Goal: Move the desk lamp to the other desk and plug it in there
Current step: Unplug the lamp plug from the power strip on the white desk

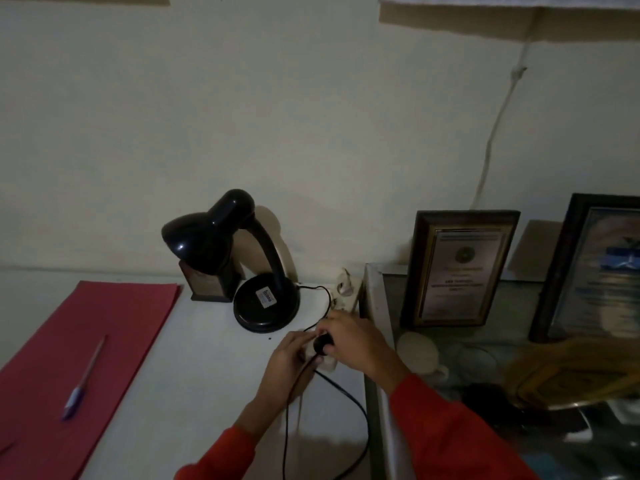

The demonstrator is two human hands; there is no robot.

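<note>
Lamp: your black desk lamp (242, 265) stands upright on the white bench (194, 358), near its far right corner, shade tipped down to the left; the bulb looks unlit in this dim room.
Lamp base: the round base (266, 306) sits flat, with a small white label on top.
Cord: a thin black cord (320, 299) loops from the base toward your hands — a second dark cable (360, 410) trails off the bench's near edge.
Power strip: a white power strip (341, 303) lies along the bench's right edge, mostly covered by your hands at its near end.
Plug: a round black plug (322, 344) sits on the strip between your two hands; how far it is seated, you cannot tell from here.
Right hand: your right hand (360, 344) curls over the plug, fingers (329, 329) closed around it.
Left hand: your left hand (291, 358) presses on the strip just beside the plug, fingers bent and bracing it rather than wrapped around it.
Sleeves: both arms wear red sleeves (450, 431).
Left of bench: a red folder (86, 341) lies flat with a pen (85, 375) on it.
Behind lamp: a small dark plaque (204, 282) stands touching the shade's shadow side.
Right side: a glass cabinet (372, 306) carries two framed certificates (460, 268).
</note>
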